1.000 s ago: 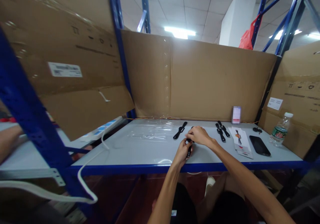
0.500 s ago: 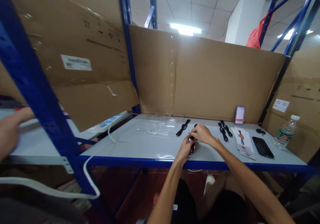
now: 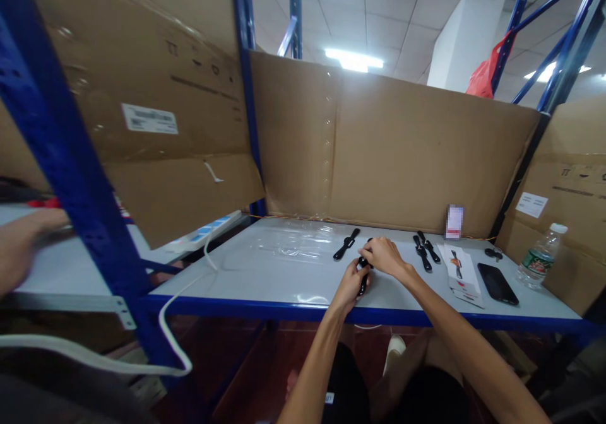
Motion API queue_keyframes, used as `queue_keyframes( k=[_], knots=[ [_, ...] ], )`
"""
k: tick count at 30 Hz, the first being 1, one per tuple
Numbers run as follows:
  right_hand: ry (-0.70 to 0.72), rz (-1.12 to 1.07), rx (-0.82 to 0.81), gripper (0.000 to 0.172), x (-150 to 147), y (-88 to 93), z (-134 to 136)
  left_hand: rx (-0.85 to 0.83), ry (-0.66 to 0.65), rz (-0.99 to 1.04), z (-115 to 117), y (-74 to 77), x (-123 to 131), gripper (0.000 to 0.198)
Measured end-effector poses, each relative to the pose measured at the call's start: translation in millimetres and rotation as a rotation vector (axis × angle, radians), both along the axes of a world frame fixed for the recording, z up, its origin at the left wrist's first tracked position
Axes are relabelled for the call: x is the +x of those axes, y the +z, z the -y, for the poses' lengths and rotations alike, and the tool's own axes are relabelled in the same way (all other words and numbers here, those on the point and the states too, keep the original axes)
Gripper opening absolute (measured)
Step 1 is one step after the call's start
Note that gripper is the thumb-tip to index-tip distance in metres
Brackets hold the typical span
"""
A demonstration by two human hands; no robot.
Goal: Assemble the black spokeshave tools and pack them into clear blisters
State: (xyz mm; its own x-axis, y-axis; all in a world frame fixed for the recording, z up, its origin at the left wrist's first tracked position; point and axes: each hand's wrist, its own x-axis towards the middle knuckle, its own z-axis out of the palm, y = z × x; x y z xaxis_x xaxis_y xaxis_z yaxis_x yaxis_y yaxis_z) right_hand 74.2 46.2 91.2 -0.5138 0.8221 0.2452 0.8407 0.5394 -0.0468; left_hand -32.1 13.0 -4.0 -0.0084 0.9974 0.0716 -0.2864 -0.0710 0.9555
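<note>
My left hand (image 3: 353,283) grips the lower part of a glossy black elongated object (image 3: 363,284), held at a slant near the table's front edge. My right hand (image 3: 383,255) has its fingers closed on the upper end of that same object. Much of it is hidden by my fingers, so its exact kind cannot be made out. A similar black piece (image 3: 347,244), long with a wider middle, lies just to the left. Two more such pieces, a front one (image 3: 421,253) and a back one (image 3: 428,247), lie side by side right of my hands.
Right of these lie printed cards (image 3: 460,272), a black phone (image 3: 497,283), small dark round parts (image 3: 493,254) and a water bottle (image 3: 541,257). An upright phone (image 3: 453,222) leans at the back. Cardboard (image 3: 402,153) walls the table. A white cable (image 3: 173,335) hangs left, near another person's hand (image 3: 21,247).
The view has shifted slightly. Both my hands stay on the black object, with only a small shift of the fingers. The other person's hand at far left has moved a little.
</note>
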Motion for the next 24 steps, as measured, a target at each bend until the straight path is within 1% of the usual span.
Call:
queue_keyframes(
  k=[2, 3, 7, 8, 13, 19, 24],
  knots=[
    [-0.051, 0.009, 0.024, 0.036, 0.4, 0.1, 1.1, 0.005, -0.006, 0.009, 0.0, 0.2, 0.4, 0.049],
    [-0.053, 0.010, 0.019, 0.036, 0.8, 0.2, 1.6, 0.008, -0.006, 0.010, -0.1, 0.1, 0.5, 0.049],
    [0.036, -0.027, -0.052, 0.035, 0.9, 0.9, 1.7, -0.001, 0.008, -0.003, -1.3, -1.0, 0.2, 0.051],
    [0.039, -0.031, -0.056, 0.035, 0.5, 1.2, 1.6, -0.002, 0.008, -0.002, -1.5, -1.3, 0.0, 0.052],
    [-0.075, 0.017, 0.006, 0.035, -1.1, 2.7, 3.3, -0.005, -0.013, 0.015, -1.8, -1.3, -0.8, 0.049],
    [-0.081, 0.026, -0.003, 0.035, 0.1, 1.1, 2.8, 0.008, -0.009, 0.013, -2.0, -1.8, -1.1, 0.042],
    [-0.098, -0.032, -0.022, 0.034, 1.1, -2.6, 2.1, 0.015, 0.008, 0.018, -2.1, -2.7, 0.0, 0.043]
  ],
)
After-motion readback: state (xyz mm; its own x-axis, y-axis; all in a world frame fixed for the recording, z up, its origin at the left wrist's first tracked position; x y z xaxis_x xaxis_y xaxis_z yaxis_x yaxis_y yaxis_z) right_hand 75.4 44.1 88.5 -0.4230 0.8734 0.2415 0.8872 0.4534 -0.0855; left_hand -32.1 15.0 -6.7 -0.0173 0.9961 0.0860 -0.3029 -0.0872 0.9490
